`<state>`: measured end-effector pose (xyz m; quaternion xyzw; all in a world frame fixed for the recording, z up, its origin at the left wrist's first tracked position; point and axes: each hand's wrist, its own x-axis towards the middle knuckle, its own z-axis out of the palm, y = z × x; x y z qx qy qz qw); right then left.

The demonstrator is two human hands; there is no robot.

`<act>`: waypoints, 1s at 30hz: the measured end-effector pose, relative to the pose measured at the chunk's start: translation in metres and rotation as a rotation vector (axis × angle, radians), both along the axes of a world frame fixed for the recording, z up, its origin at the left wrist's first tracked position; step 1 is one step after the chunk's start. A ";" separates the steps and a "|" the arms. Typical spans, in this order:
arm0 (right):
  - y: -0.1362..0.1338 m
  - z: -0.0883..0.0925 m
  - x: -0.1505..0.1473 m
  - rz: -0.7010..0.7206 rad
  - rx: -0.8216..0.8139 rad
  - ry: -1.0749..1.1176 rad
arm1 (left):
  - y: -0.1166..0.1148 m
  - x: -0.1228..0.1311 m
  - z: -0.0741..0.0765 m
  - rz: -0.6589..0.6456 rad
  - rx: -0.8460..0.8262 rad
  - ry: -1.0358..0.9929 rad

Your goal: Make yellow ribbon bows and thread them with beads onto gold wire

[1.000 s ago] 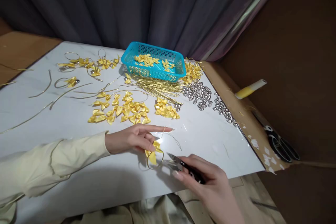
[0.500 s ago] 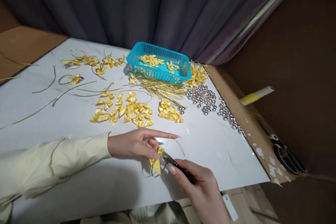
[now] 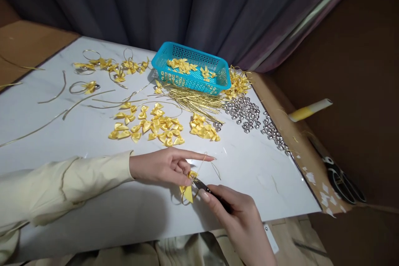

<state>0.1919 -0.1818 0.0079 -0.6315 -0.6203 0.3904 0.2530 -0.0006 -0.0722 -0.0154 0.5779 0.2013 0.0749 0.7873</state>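
Note:
Thumb and curled fingers of my left hand (image 3: 165,168) pinch a yellow satin ribbon bow (image 3: 188,194), while its index finger points out to the right. A loop of gold cord hangs below the bow, and thin cord ends rise past the index fingertip. My right hand (image 3: 243,216) is closed around a slim tool with a black handle and a metal tip (image 3: 201,185); whether it is snips or pliers I cannot tell. Its tip meets the bow just beside my left thumb. Behind my hands lie several loose yellow bows (image 3: 158,126) on the white tabletop (image 3: 249,183).
A turquoise basket (image 3: 190,85) holds more bows. Cut gold cords (image 3: 199,102) lie before it, with silver bells or beads (image 3: 245,112) to the right. Finished-looking bows with cord loops (image 3: 109,64) sit back left. Large black scissors (image 3: 341,181) and a yellow-white tube (image 3: 310,110) are at the right.
The view has shifted slightly, so most things on the table sit a little higher and farther right. Both hands keep their hold, with the tool still at the bow.

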 end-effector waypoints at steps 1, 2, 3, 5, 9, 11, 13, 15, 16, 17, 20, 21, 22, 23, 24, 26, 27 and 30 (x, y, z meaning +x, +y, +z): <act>0.000 -0.001 0.000 0.006 0.015 -0.013 | 0.000 0.000 0.000 0.000 -0.001 0.000; 0.000 -0.002 0.000 0.013 0.030 -0.023 | 0.000 0.000 0.001 0.000 0.000 0.002; 0.000 -0.002 0.000 0.021 0.048 -0.028 | 0.000 0.000 0.001 -0.001 0.003 0.006; -0.001 -0.004 0.000 0.026 0.099 -0.024 | 0.000 0.000 0.002 -0.003 0.007 0.016; -0.002 -0.008 0.001 0.035 0.177 -0.031 | 0.000 0.002 0.004 -0.001 0.008 0.016; -0.002 -0.009 0.000 0.044 0.180 -0.047 | 0.000 0.002 0.004 0.000 0.007 0.009; -0.003 -0.009 0.000 0.042 0.181 -0.051 | 0.000 0.003 0.003 -0.003 0.011 0.001; -0.002 -0.007 0.001 0.040 0.172 -0.054 | 0.000 0.002 0.002 -0.011 0.016 -0.003; -0.001 -0.006 0.001 0.045 0.160 -0.057 | 0.000 0.002 0.001 -0.014 0.017 -0.002; 0.000 -0.005 0.001 0.053 0.145 -0.061 | 0.000 0.001 0.001 -0.017 0.017 0.002; 0.003 -0.002 0.003 0.083 0.101 -0.077 | 0.000 0.001 0.000 -0.023 0.014 0.013; 0.004 -0.002 0.003 0.085 0.103 -0.075 | 0.000 0.001 0.000 -0.022 0.012 0.016; 0.004 -0.003 0.003 0.083 0.113 -0.071 | 0.000 0.001 0.000 -0.023 0.012 0.015; 0.004 -0.004 0.002 0.077 0.125 -0.064 | 0.000 0.001 0.000 -0.023 0.011 0.014; 0.004 -0.005 0.002 0.070 0.139 -0.056 | 0.000 0.001 0.001 -0.023 0.011 0.012; 0.004 -0.007 0.001 0.064 0.161 -0.046 | 0.000 0.001 0.002 -0.023 0.011 0.010; 0.003 -0.007 0.001 0.061 0.166 -0.043 | 0.000 0.001 0.002 -0.024 0.012 0.010; 0.004 -0.004 0.001 0.060 0.127 -0.024 | 0.001 0.002 0.003 -0.021 0.013 0.016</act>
